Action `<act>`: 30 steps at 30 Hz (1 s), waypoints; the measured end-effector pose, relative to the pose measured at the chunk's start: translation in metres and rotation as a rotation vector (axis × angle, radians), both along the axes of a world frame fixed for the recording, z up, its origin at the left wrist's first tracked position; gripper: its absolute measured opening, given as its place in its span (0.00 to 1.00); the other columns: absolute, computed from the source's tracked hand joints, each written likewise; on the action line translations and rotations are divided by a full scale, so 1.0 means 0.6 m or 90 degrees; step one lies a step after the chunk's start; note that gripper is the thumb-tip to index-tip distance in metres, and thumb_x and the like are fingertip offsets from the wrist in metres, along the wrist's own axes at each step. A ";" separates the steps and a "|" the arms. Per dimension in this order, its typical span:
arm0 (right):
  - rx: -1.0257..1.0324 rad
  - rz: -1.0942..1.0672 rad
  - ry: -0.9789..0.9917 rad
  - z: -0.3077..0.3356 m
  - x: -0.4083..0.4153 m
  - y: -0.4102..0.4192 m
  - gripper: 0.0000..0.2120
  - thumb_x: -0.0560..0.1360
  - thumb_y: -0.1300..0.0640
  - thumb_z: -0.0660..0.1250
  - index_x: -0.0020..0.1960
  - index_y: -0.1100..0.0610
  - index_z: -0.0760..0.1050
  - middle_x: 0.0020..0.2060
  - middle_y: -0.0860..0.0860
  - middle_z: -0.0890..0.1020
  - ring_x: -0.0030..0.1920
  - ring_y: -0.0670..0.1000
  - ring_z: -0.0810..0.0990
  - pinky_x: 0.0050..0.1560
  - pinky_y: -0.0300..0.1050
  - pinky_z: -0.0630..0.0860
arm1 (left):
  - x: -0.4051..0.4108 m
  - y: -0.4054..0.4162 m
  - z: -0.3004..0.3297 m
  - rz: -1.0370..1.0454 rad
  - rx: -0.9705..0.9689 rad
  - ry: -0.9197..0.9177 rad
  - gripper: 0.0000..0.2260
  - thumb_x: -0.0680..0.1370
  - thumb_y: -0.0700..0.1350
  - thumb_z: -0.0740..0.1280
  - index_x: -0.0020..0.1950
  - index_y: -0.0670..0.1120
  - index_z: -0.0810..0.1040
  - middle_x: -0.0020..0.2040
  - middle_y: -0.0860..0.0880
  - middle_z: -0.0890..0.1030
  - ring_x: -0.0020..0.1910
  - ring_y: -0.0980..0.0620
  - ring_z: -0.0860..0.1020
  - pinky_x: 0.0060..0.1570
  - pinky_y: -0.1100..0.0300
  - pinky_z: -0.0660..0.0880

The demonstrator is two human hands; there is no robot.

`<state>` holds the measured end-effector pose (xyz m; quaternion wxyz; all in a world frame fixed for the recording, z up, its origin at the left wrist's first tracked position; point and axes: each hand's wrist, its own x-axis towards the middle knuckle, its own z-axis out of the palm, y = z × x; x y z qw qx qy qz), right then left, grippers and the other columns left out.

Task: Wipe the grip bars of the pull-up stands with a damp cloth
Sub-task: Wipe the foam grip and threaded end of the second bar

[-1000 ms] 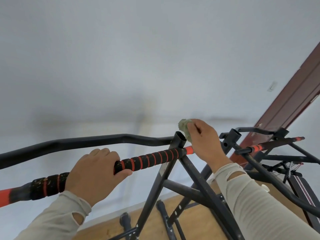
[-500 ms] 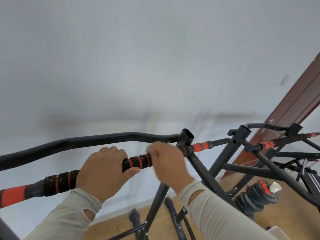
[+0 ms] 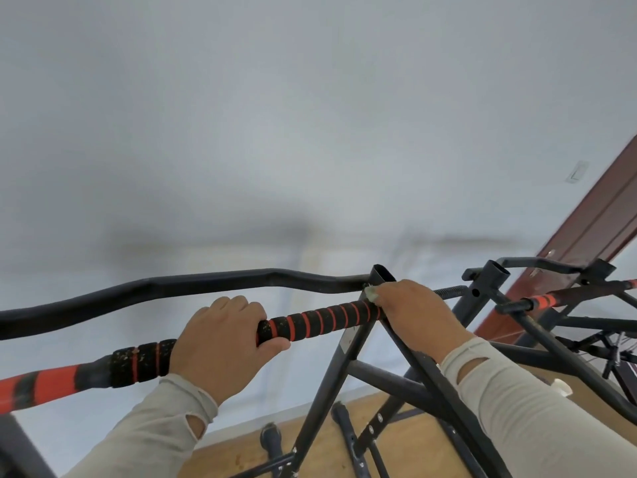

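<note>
Head view: the left hand (image 3: 220,346) is wrapped over the black-and-red grip bar (image 3: 320,322), fingers curled across the top and thumb tucked underneath, wrist bent up from a pale sleeve (image 3: 155,429). The right hand (image 3: 417,315) is clenched round the same bar where it meets the black stand frame (image 3: 348,346), knuckles up, forearm rising from the lower right. A small piece of greenish cloth (image 3: 371,292) shows at its fingertips, pressed against the bar beside the open upright tube (image 3: 382,274); most of the cloth is hidden in the fist. A second stand (image 3: 537,301) with a red-banded grip stands to the right, near a dark red door (image 3: 593,236). Wooden floor (image 3: 317,453) lies below.
</note>
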<state>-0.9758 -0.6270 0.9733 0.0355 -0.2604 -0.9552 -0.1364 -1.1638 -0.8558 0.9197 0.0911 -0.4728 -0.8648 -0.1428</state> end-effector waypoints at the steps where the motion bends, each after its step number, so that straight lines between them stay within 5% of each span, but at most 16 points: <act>1: -0.016 -0.019 0.029 -0.002 -0.002 -0.009 0.07 0.82 0.58 0.61 0.51 0.46 0.72 0.40 0.46 0.79 0.43 0.51 0.78 0.45 0.46 0.79 | -0.001 0.000 -0.001 -0.001 0.002 0.003 0.24 0.74 0.75 0.56 0.54 0.58 0.75 0.45 0.58 0.76 0.45 0.57 0.74 0.51 0.62 0.74; 4: -0.051 -0.038 0.142 -0.026 -0.032 -0.050 0.09 0.81 0.60 0.64 0.44 0.50 0.71 0.39 0.48 0.80 0.44 0.51 0.78 0.46 0.48 0.81 | -0.003 0.001 0.000 0.000 -0.006 0.008 0.24 0.74 0.75 0.55 0.54 0.58 0.75 0.45 0.58 0.75 0.45 0.57 0.74 0.50 0.63 0.73; 8: -0.125 0.052 0.196 -0.053 -0.079 -0.117 0.05 0.82 0.57 0.63 0.49 0.52 0.77 0.40 0.49 0.81 0.44 0.52 0.79 0.51 0.47 0.80 | -0.002 -0.001 0.001 -0.004 -0.006 0.016 0.23 0.74 0.74 0.55 0.53 0.58 0.74 0.44 0.57 0.74 0.44 0.56 0.73 0.48 0.62 0.72; 10: -0.125 0.111 0.174 -0.047 -0.082 -0.127 0.06 0.83 0.54 0.62 0.51 0.50 0.77 0.41 0.47 0.82 0.45 0.51 0.80 0.53 0.45 0.78 | -0.002 -0.001 0.000 0.000 -0.005 0.025 0.24 0.74 0.75 0.54 0.53 0.59 0.75 0.44 0.57 0.75 0.44 0.56 0.74 0.49 0.62 0.74; 14: -0.013 0.105 -0.009 -0.016 -0.053 -0.047 0.13 0.75 0.66 0.63 0.44 0.47 0.69 0.33 0.44 0.75 0.40 0.49 0.76 0.37 0.43 0.73 | -0.002 -0.003 0.001 0.001 -0.006 0.013 0.24 0.74 0.75 0.55 0.54 0.58 0.75 0.44 0.58 0.76 0.44 0.56 0.74 0.50 0.63 0.74; 19: 0.022 0.017 -0.037 -0.004 -0.025 0.011 0.09 0.78 0.61 0.63 0.46 0.47 0.73 0.38 0.46 0.78 0.42 0.52 0.78 0.42 0.49 0.79 | 0.003 -0.004 0.003 0.000 -0.013 0.013 0.25 0.74 0.75 0.54 0.56 0.58 0.74 0.47 0.58 0.76 0.46 0.56 0.74 0.53 0.63 0.73; 24: -0.024 -0.040 0.096 -0.035 -0.056 -0.050 0.08 0.80 0.59 0.62 0.56 0.52 0.77 0.41 0.49 0.82 0.46 0.55 0.80 0.52 0.51 0.81 | 0.001 0.001 0.004 -0.004 -0.023 0.011 0.25 0.74 0.74 0.54 0.57 0.58 0.73 0.48 0.58 0.76 0.47 0.56 0.74 0.54 0.63 0.73; 30: -0.172 0.113 0.242 -0.078 -0.124 -0.187 0.10 0.84 0.53 0.60 0.46 0.51 0.75 0.39 0.47 0.81 0.41 0.51 0.78 0.48 0.49 0.78 | -0.009 0.005 -0.011 -0.014 0.023 0.050 0.27 0.72 0.75 0.47 0.45 0.58 0.76 0.37 0.58 0.74 0.38 0.56 0.72 0.41 0.62 0.70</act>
